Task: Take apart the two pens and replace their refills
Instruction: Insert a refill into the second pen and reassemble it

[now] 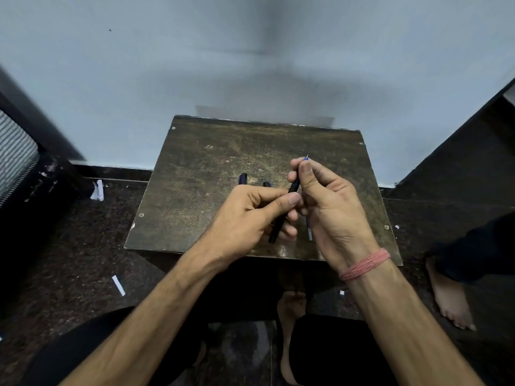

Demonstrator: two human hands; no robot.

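Above the small dark wooden table (200, 174), both hands hold one black pen (281, 221), which slants from lower left to upper right. My left hand (245, 218) grips its lower barrel between thumb and fingers. My right hand (326, 201) pinches the upper end, where a blue tip with a fine metal point (306, 157) sticks out past the fingers. Two dark pen parts (243, 178) (267, 184) lie on the table just beyond my left hand, partly hidden. A thin grey refill (309, 232) lies on the table under my right hand.
The table stands against a pale wall, on a dark speckled floor. Scraps of white paper (118, 285) lie on the floor at the left. My bare feet (289, 310) are under the table's near edge, and another person's bare foot (448, 296) rests at the right.
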